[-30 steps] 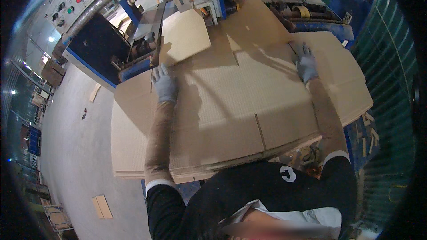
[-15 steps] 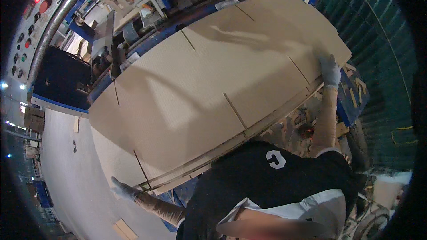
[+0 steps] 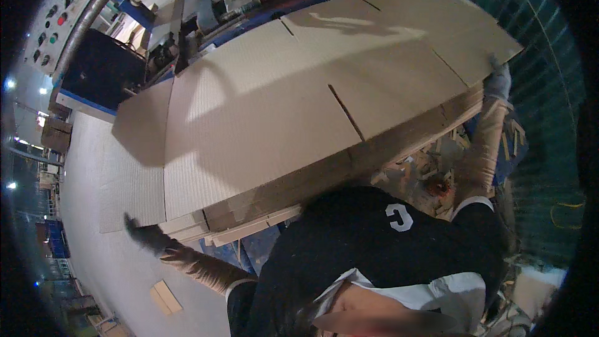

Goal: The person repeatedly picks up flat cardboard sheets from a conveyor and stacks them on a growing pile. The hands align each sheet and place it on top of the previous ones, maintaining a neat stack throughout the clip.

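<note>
A large brown corrugated cardboard sheet (image 3: 249, 125) with dark slots and a crease near its left end lies on top of a stack of cardboard (image 3: 287, 193) in front of me. My left hand (image 3: 146, 236), in a dark glove, is at the sheet's near left corner with its fingers stretched out. At the right end, my right hand (image 3: 497, 82), in a grey glove, is against the edge near the corner. Its fingers look straight but are slightly blurred. Brown sleeves cover both forearms, and shadows fall across the sheet.
Blue machinery (image 3: 218, 12) runs along the far side. A control panel (image 3: 53, 25) with buttons stands at the far left. Cardboard scraps (image 3: 430, 156) litter the area below the stack's right part. A green corrugated wall (image 3: 549, 100) rises on the right, and a cardboard piece (image 3: 165, 297) lies on the floor.
The top sheet's slots and crease now differ, and a deeper side of the stack shows below its near edge. My left hand moved left and up, my right hand outward to the right edge.
</note>
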`<state>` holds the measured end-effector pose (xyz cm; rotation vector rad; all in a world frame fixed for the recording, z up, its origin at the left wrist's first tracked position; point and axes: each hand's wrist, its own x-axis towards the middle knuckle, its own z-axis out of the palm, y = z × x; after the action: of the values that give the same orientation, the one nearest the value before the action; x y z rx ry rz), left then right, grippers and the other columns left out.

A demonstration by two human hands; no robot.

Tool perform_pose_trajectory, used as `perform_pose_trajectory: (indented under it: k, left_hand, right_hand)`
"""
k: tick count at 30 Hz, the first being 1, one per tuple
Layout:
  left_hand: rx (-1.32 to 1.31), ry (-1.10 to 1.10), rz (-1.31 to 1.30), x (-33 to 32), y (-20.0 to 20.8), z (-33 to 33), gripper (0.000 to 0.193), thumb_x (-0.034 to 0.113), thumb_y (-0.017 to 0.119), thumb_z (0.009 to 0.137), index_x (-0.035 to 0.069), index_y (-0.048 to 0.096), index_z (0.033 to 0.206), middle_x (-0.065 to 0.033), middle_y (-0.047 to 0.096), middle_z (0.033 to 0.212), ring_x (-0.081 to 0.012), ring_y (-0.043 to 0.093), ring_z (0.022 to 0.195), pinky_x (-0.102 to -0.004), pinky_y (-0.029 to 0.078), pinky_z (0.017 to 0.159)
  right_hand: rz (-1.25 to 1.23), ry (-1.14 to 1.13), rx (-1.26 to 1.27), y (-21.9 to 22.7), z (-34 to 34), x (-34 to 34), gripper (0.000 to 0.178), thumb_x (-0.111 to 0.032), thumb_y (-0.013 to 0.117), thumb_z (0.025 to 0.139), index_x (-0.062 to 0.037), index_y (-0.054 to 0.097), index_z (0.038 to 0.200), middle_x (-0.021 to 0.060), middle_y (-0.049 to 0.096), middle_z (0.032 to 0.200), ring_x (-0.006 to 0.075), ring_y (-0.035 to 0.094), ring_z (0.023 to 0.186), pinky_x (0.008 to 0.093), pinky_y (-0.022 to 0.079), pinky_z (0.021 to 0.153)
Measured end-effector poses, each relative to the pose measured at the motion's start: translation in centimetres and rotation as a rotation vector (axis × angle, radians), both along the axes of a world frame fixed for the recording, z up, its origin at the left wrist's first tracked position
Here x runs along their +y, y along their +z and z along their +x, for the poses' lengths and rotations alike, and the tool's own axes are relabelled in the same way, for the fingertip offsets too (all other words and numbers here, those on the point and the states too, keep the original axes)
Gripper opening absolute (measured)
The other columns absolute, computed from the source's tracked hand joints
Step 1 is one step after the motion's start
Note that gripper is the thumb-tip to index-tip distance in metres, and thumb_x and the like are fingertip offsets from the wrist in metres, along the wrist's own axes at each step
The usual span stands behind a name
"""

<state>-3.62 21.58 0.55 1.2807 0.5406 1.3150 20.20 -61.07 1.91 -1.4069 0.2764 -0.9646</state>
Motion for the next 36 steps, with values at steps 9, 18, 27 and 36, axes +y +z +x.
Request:
perform_pose_trajectory:
  k: [9,18,27,36]
  left_hand:
    - [0.575,-0.273,0.105,-14.4,-3.5,-0.8,0.032,0.004,0.059,0.085,-0.001,0.061,0.116,-0.0148,0.060,0.122,-0.0253,0.057,0.110,-0.0384,0.043,0.097]
    - [1.015,-0.669,1.506,-21.7,-0.3,6.3,0.057,0.003,0.052,0.078,0.012,0.047,0.135,-0.0200,0.043,0.140,-0.0382,0.040,0.130,-0.0529,0.024,0.110]
    - [0.855,-0.586,1.483,-19.0,-1.4,11.3,0.067,0.007,0.059,0.074,0.007,0.041,0.139,-0.0191,0.039,0.143,-0.0378,0.036,0.133,-0.0533,0.024,0.111]
    - [0.729,-0.360,1.498,-15.7,-3.0,28.5,0.070,0.015,0.067,0.077,0.006,0.037,0.140,-0.0190,0.042,0.140,-0.0364,0.038,0.131,-0.0522,0.025,0.110]
  right_hand:
    - [-1.130,0.104,-0.015,-1.4,-14.0,13.1,0.033,-0.006,0.064,0.081,-0.0086,0.063,0.114,0.0106,0.063,0.119,0.0251,0.057,0.112,0.0357,0.044,0.096]
    - [-1.631,0.859,0.044,-2.9,-9.5,17.1,0.047,-0.019,0.064,0.074,-0.0145,0.059,0.120,0.0072,0.056,0.130,0.0312,0.049,0.123,0.0470,0.037,0.104]
    - [-1.661,0.828,0.091,-3.4,-0.4,17.4,0.063,-0.055,0.060,0.080,-0.0090,0.055,0.124,0.0141,0.049,0.135,0.0348,0.041,0.127,0.0483,0.028,0.109]
    - [-1.706,0.600,0.203,-4.2,13.3,22.5,0.063,-0.052,0.058,0.083,-0.0079,0.053,0.128,0.0143,0.048,0.136,0.0348,0.042,0.126,0.0436,0.034,0.105]
